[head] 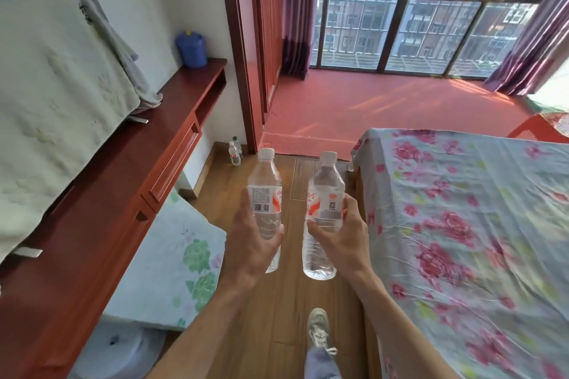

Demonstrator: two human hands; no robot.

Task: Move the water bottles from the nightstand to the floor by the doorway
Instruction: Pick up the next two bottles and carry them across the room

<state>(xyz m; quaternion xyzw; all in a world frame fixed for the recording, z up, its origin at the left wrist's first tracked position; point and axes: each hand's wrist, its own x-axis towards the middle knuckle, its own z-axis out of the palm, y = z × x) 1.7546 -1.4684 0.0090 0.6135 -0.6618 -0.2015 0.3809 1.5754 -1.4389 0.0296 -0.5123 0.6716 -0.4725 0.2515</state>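
Two capped water bottles are carried upright above the wood floor (277, 317), in the aisle between the bed (462, 209) and a red cabinet (123, 181). The left bottle (265, 191) is gripped by the left hand (249, 243) at and just under the label, thumb laid across the near side and fingers curled round the far side. The right bottle (324, 200) is held the same way by the right hand (346, 237), thumb pressed under the label and fingers wrapped behind.

Both arms are stretched forward and roughly parallel, with the palms turned in toward each other. The bottles are kept near each other but apart. One shoe (318, 329) is seen below them.

Both bottles look full, so a fair weight for their size is to be expected. The thin, ribbed plastic is judged likely to dent if squeezed hard. The label band looks smooth and could slip, which makes the mid-body hold appear sound. With the caps on, spilling is judged unlikely, but such tall, narrow bottles could tip unless set down flat on their bases.

The doorway lies well ahead. A pair of bottles (235, 152) is already stood on the floor beside the door frame (243, 71). The nightstand is not shown.
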